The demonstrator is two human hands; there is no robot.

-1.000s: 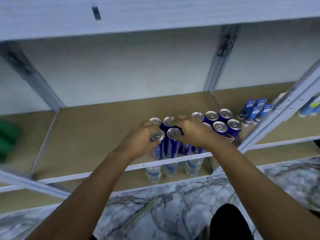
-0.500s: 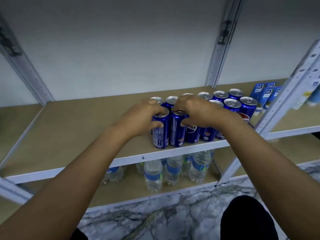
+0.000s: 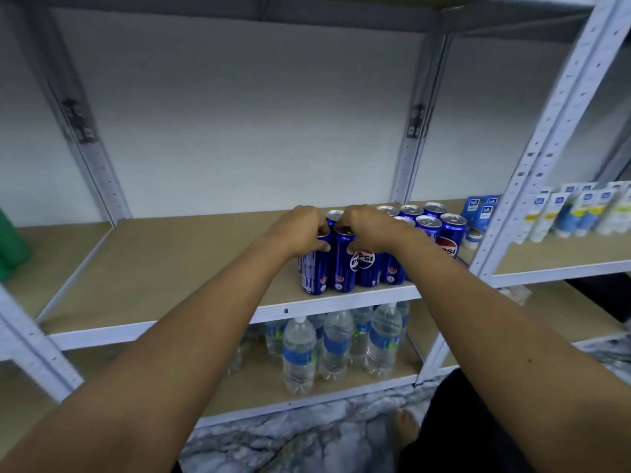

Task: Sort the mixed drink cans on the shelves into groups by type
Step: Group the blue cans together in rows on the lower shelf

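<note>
Left hand (image 3: 300, 230) grip on front-left Pepsi can (image 3: 316, 268); right hand (image 3: 367, 225) seemingly gripping neighbouring can (image 3: 343, 264).

Both forearms were bare, with no sleeves, watch or rings showing. The left hand (image 3: 300, 230) and right hand (image 3: 370, 227) wore no gloves. Dark clothing (image 3: 454, 435) covered the legs.

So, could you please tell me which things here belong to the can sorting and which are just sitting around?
Job:
- blue Pepsi cans
- left hand, gripping the front-left can
- right hand, gripping the next can

Bystanders:
- water bottles, shelf below
- blue cartons
- tubes, next bay
</note>
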